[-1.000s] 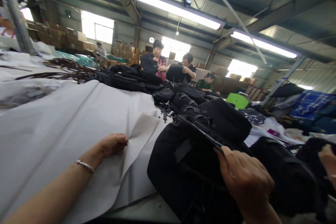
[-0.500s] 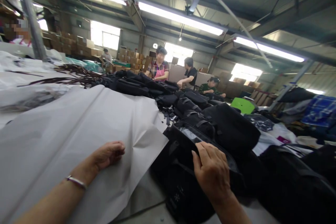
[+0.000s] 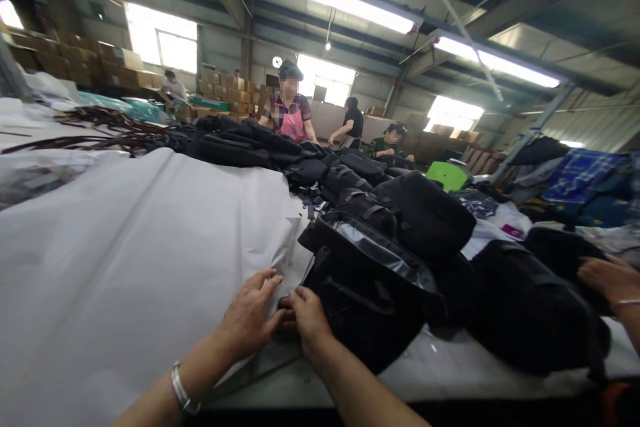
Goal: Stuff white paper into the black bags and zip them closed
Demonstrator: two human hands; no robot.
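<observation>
A large white sheet (image 3: pixel 165 233), paper or thin plastic, covers the left of the table. My left hand (image 3: pixel 253 313), a silver bangle on its wrist, rests at the sheet's right edge with fingers and thumb apart. Close beside it, my right hand (image 3: pixel 311 321) has its fingers closed at the sheet's edge; the fingertips are partly hidden. Just right of my right hand lies a black bag (image 3: pixel 360 293), its top gaping to show a shiny grey lining.
More black bags (image 3: pixel 425 213) are heaped behind and to the right. Another person's hand (image 3: pixel 607 277) touches a black bag at the far right. Dark straps (image 3: pixel 115 127) lie at the back left. Co-workers (image 3: pixel 293 110) are across the table.
My right hand has left the black bag's opening and moved left to the sheet's edge. My left hand has moved right, beside it. The view has shifted, and another person's hand appears at right.
</observation>
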